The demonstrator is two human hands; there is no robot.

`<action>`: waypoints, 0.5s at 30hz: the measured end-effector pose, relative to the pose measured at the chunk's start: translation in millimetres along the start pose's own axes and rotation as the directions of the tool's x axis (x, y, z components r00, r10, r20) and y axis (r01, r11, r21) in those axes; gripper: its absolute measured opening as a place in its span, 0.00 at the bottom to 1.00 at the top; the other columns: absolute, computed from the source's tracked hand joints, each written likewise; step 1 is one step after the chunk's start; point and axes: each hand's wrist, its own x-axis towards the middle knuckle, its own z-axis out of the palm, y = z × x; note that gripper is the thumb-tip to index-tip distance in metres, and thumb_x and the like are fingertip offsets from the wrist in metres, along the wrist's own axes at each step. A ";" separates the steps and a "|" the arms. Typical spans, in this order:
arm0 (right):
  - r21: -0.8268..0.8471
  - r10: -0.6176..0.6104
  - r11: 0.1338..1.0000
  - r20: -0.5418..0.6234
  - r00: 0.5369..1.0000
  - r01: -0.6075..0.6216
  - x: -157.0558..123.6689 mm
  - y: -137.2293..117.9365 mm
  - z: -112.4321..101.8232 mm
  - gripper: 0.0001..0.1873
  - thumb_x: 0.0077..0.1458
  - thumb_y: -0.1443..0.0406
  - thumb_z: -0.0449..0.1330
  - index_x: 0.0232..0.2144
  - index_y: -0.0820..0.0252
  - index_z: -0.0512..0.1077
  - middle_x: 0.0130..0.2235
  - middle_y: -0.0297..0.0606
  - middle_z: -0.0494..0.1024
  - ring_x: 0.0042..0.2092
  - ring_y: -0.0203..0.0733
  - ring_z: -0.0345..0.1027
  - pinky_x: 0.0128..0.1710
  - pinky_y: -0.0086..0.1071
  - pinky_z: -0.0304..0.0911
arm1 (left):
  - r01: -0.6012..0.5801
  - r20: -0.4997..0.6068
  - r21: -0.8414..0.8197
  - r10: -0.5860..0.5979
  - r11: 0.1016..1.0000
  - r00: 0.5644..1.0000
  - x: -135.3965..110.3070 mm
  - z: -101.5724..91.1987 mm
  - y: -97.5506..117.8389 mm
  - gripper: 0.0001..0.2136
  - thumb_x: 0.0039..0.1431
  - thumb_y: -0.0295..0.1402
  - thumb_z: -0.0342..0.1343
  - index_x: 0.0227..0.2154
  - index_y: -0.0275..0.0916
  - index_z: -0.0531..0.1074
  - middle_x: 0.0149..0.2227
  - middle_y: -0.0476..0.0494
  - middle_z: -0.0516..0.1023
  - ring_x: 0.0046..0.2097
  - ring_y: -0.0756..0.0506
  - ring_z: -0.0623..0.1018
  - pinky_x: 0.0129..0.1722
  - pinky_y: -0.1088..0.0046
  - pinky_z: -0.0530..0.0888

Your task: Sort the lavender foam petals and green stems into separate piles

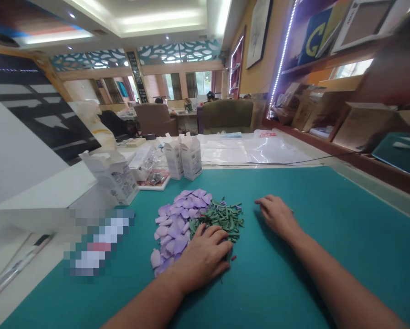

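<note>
Go easy on plasticky, curled green pieces (230, 219): left hand (205, 258), six o'clock, can't tell grip; right hand (278, 217), three o'clock, grip apart.

Green mat (362, 219): purple petals (178, 228) against green pieces (227, 218); white cartons (192, 161) behind.

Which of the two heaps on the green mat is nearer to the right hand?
The heap of green pieces. It lies between the right hand and the heap of purple petals, which is farther left.
</note>
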 end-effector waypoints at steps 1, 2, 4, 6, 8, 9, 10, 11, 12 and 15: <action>0.019 -0.065 0.998 0.008 0.998 0.065 2.1 -6.1 3.9 0.19 0.61 0.68 0.47 0.45 0.56 0.76 0.43 0.43 0.76 0.42 0.44 0.66 0.43 0.35 0.62 | -0.007 -0.005 0.008 0.007 1.000 1.000 -1.1 -0.9 0.8 0.15 0.59 0.40 0.59 0.48 0.43 0.69 0.55 0.42 0.72 0.60 0.38 0.66 0.60 0.50 0.57; 0.028 -0.118 0.993 0.015 0.993 0.118 4.2 -11.3 8.4 0.20 0.61 0.68 0.46 0.47 0.55 0.76 0.44 0.43 0.76 0.42 0.44 0.67 0.44 0.35 0.62 | -0.016 -0.011 0.018 0.016 1.000 1.000 -2.6 -2.1 2.2 0.16 0.59 0.41 0.59 0.48 0.43 0.68 0.55 0.42 0.72 0.60 0.38 0.66 0.60 0.51 0.58; 0.020 -0.192 0.981 0.014 0.981 0.192 8.6 -17.9 18.7 0.22 0.60 0.69 0.46 0.49 0.55 0.75 0.45 0.44 0.76 0.43 0.45 0.68 0.45 0.36 0.63 | -0.036 -0.022 0.043 0.037 0.998 0.999 -5.7 -4.8 5.7 0.18 0.60 0.43 0.58 0.50 0.43 0.68 0.54 0.42 0.73 0.59 0.38 0.66 0.59 0.50 0.60; -0.004 -0.220 0.976 0.006 0.976 0.220 13.9 -20.0 29.0 0.23 0.59 0.71 0.46 0.49 0.56 0.75 0.45 0.45 0.76 0.43 0.46 0.69 0.44 0.37 0.64 | -0.060 -0.029 0.073 0.062 0.996 0.998 -8.2 -6.4 8.6 0.18 0.62 0.44 0.55 0.52 0.42 0.67 0.55 0.41 0.72 0.59 0.38 0.66 0.58 0.49 0.60; -0.016 -0.231 0.973 0.033 0.972 0.232 19.6 -20.1 36.5 0.23 0.60 0.69 0.45 0.48 0.57 0.75 0.44 0.45 0.77 0.41 0.47 0.69 0.43 0.38 0.64 | -0.076 -0.040 0.099 0.081 0.992 0.996 -9.6 -6.3 9.9 0.18 0.64 0.46 0.52 0.51 0.41 0.68 0.56 0.40 0.72 0.59 0.38 0.66 0.58 0.48 0.60; -0.020 -0.225 0.974 0.052 0.973 0.226 22.0 -20.2 38.5 0.22 0.60 0.68 0.45 0.47 0.57 0.76 0.42 0.45 0.77 0.40 0.48 0.69 0.42 0.39 0.64 | -0.084 -0.042 0.112 0.089 0.990 0.995 -10.0 -5.8 10.3 0.19 0.64 0.46 0.52 0.51 0.41 0.68 0.56 0.41 0.72 0.59 0.38 0.66 0.58 0.47 0.61; -0.021 -0.216 0.976 0.072 0.974 0.218 23.9 -20.7 39.1 0.21 0.61 0.66 0.44 0.45 0.57 0.76 0.40 0.45 0.76 0.39 0.49 0.69 0.41 0.39 0.64 | -0.090 -0.043 0.125 0.096 0.988 0.994 -10.2 -5.2 10.6 0.19 0.64 0.47 0.51 0.51 0.41 0.68 0.56 0.41 0.71 0.59 0.38 0.66 0.58 0.47 0.61; -0.022 -0.202 0.978 0.094 0.975 0.205 25.1 -21.5 38.6 0.21 0.62 0.64 0.44 0.43 0.57 0.77 0.38 0.45 0.76 0.38 0.49 0.68 0.40 0.39 0.63 | -0.101 -0.039 0.138 0.107 0.985 0.994 -10.2 -4.6 11.0 0.19 0.64 0.47 0.51 0.51 0.40 0.68 0.56 0.41 0.71 0.59 0.38 0.66 0.57 0.47 0.62; -0.021 -0.189 0.981 0.117 0.975 0.192 25.9 -22.7 37.4 0.21 0.62 0.63 0.44 0.40 0.57 0.77 0.37 0.46 0.75 0.38 0.49 0.68 0.39 0.39 0.63 | -0.112 -0.031 0.152 0.118 0.982 0.992 -10.2 -4.1 11.5 0.19 0.64 0.47 0.50 0.51 0.40 0.69 0.57 0.42 0.71 0.58 0.38 0.65 0.57 0.47 0.63; -0.019 -0.158 0.986 0.186 0.970 0.164 26.2 -28.4 32.9 0.21 0.61 0.62 0.42 0.33 0.58 0.75 0.33 0.46 0.73 0.36 0.49 0.67 0.38 0.40 0.60 | -0.141 -0.010 0.193 0.145 0.971 0.989 -10.1 -3.7 14.1 0.19 0.65 0.46 0.48 0.50 0.40 0.70 0.58 0.41 0.70 0.58 0.38 0.66 0.55 0.48 0.66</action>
